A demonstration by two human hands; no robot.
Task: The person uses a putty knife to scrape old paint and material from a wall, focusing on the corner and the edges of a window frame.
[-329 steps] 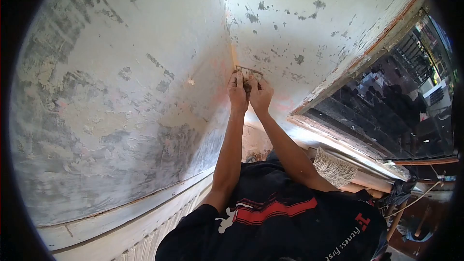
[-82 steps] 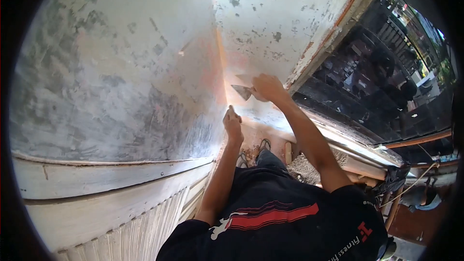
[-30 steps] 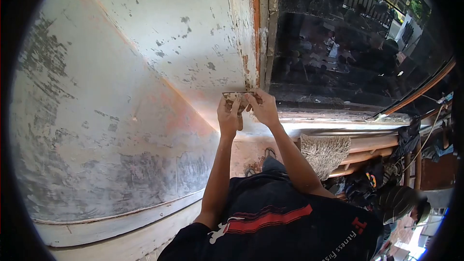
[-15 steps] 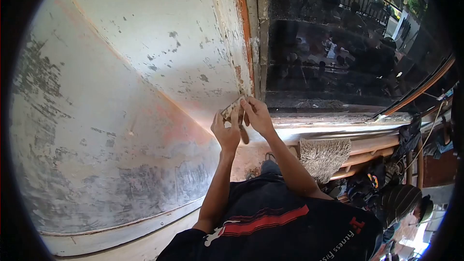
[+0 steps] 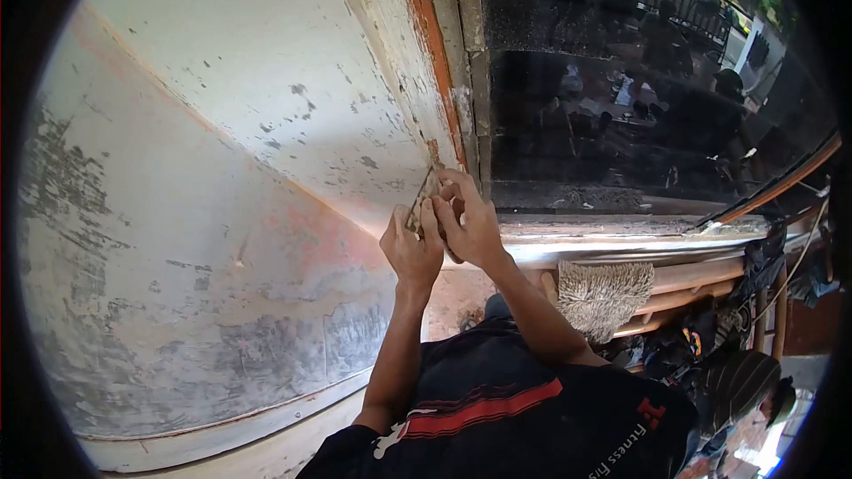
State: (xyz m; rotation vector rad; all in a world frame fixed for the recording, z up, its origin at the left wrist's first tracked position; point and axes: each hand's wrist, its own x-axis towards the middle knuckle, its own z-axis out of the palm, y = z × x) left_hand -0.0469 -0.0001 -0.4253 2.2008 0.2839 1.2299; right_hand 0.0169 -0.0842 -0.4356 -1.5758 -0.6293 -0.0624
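Scraper (image 5: 431,186), in the head view, sits near the peeling window trim (image 5: 410,53), pinched by left hand (image 5: 414,248) and right hand (image 5: 476,227) together (whether it touches the trim is unclear); a slipping fingertip could get nicked on its edge.

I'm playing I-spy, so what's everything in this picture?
Scraper: one, smeared beige, centre
Walls: two, patchy white, left and centre
Baseboard: one, whitish, bottom left
Window: one, dark, upper right
Trim strip: one, orange, left of window
Rails: several, brown, right
Mat: one, beige, over rails
Dark clutter: uncountable, lower right
Person: one, dark striped top, lower right
Floor: one, brownish, below scraper
Shirt: one, black and red, bottom
Left hand: one, bare, on scraper
Right hand: one, bare, on scraper
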